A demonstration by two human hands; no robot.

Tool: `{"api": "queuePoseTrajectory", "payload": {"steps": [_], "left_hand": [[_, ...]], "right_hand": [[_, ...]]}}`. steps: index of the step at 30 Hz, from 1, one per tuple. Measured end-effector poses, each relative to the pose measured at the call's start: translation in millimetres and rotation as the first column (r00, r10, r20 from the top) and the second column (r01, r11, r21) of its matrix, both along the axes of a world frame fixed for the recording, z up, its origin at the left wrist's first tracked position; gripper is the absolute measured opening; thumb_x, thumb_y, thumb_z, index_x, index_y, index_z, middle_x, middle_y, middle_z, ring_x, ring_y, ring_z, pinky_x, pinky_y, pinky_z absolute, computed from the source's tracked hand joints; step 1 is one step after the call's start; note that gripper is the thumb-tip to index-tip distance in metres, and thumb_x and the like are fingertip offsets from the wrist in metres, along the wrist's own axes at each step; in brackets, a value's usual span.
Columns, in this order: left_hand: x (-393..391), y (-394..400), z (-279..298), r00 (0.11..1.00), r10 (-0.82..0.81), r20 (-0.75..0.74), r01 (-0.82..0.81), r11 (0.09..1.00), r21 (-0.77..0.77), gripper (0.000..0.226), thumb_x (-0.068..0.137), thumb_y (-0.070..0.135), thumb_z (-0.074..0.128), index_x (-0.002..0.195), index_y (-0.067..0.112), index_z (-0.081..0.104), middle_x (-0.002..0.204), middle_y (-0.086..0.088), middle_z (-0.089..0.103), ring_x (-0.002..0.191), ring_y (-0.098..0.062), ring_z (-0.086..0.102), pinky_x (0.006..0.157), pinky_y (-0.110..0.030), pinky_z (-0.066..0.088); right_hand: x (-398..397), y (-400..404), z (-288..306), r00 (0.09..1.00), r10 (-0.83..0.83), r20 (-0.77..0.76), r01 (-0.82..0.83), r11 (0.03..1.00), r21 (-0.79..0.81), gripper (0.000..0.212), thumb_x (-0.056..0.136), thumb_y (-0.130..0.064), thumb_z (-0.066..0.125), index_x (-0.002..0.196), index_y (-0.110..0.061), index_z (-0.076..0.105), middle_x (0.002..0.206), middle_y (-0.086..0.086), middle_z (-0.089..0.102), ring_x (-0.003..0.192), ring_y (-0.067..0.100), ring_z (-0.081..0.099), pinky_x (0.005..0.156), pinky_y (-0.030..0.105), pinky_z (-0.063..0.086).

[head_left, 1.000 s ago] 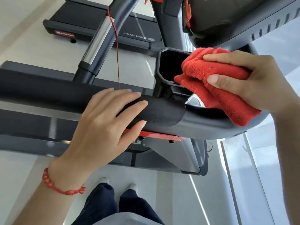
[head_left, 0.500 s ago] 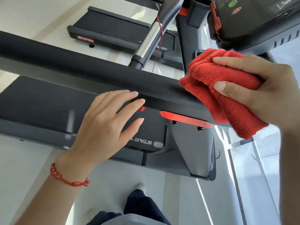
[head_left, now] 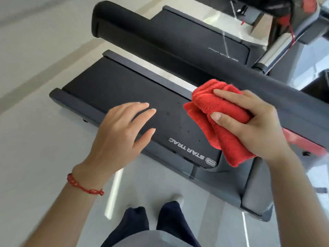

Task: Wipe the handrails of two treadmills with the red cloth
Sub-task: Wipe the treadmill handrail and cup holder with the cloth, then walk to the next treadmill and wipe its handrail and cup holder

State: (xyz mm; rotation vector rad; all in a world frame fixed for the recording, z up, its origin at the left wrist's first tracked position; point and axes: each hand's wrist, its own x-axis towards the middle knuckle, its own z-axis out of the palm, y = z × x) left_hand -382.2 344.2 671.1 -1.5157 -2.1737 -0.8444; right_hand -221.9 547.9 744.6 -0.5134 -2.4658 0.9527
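Floor [head_left: 35,139]: pale, under both machines.
Near treadmill [head_left: 124,90]: dark belt deck, white "STAR TRAC" lettering [head_left: 187,148] printed near its front end, with a small oval logo beside it.
Far treadmill [head_left: 195,38]: second dark deck; its faint lettering is too blurred to read.
Handrail [head_left: 178,41]: long black padded bar crossing diagonally above the decks.
Red cloth [head_left: 222,118]: folded, held against the handrail's near side.
Right hand [head_left: 258,125]: clenched around the red cloth, thumb on top.
Left hand [head_left: 121,132]: fingers spread and relaxed, holding nothing, above the near deck's edge.
Bracelet [head_left: 83,186]: red cord on the left wrist.
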Motion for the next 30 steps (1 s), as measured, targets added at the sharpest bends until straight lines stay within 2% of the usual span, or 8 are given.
{"api": "queuePoseTrajectory", "payload": {"steps": [6, 12, 16, 22, 30], "left_hand": [[-28, -63, -16, 0.983, 0.184, 0.026, -0.182, 0.981, -0.061, 0.033, 0.089, 0.023, 0.053, 0.112, 0.002, 0.064, 0.114, -0.014, 0.063, 0.107, -0.026, 0.055, 0.089, -0.036, 0.041], [-47, -102, -32, 0.922, 0.381, 0.068, -0.37, 0.92, -0.129, 0.037, 0.091, 0.027, 0.048, 0.113, 0.002, 0.064, 0.114, -0.014, 0.062, 0.108, -0.027, 0.055, 0.09, -0.035, 0.04], [-62, -119, -47, 0.856, 0.512, 0.066, -0.496, 0.851, -0.173, 0.038, 0.089, 0.027, 0.048, 0.114, 0.002, 0.063, 0.115, -0.015, 0.062, 0.108, -0.027, 0.053, 0.09, -0.036, 0.039], [-85, -130, -65, 0.716, 0.693, 0.083, -0.661, 0.711, -0.241, 0.04, 0.088, 0.029, 0.047, 0.115, 0.003, 0.062, 0.117, -0.015, 0.061, 0.109, -0.026, 0.05, 0.086, -0.042, 0.046], [-111, -149, -88, 0.558, 0.825, 0.093, -0.773, 0.557, -0.305, 0.042, 0.089, 0.031, 0.045, 0.116, 0.004, 0.061, 0.12, -0.015, 0.06, 0.109, -0.031, 0.054, 0.085, -0.044, 0.047]], "right_hand": [[-71, -47, -28, 0.991, 0.129, 0.027, -0.128, 0.99, -0.063, 0.043, 0.071, -0.04, 0.071, 0.112, -0.039, 0.06, 0.104, -0.01, 0.058, 0.096, -0.004, 0.055, 0.088, 0.009, 0.039], [-139, -78, -51, 0.951, 0.301, 0.064, -0.295, 0.951, -0.09, 0.044, 0.071, -0.04, 0.071, 0.114, -0.041, 0.059, 0.107, -0.007, 0.058, 0.097, 0.0, 0.056, 0.088, 0.01, 0.041], [-186, -92, -69, 0.901, 0.421, 0.103, -0.412, 0.906, -0.095, 0.045, 0.073, -0.041, 0.071, 0.116, -0.04, 0.059, 0.109, -0.008, 0.056, 0.098, 0.003, 0.056, 0.088, 0.01, 0.042], [-244, -110, -97, 0.823, 0.556, 0.119, -0.544, 0.831, -0.12, 0.045, 0.074, -0.042, 0.07, 0.117, -0.04, 0.058, 0.112, -0.008, 0.054, 0.097, 0.009, 0.058, 0.087, 0.027, 0.047], [-309, -141, -131, 0.747, 0.644, 0.162, -0.619, 0.764, -0.184, 0.046, 0.079, -0.039, 0.067, 0.122, -0.039, 0.054, 0.121, -0.004, 0.052, 0.097, 0.011, 0.055, 0.084, 0.028, 0.049]]}}
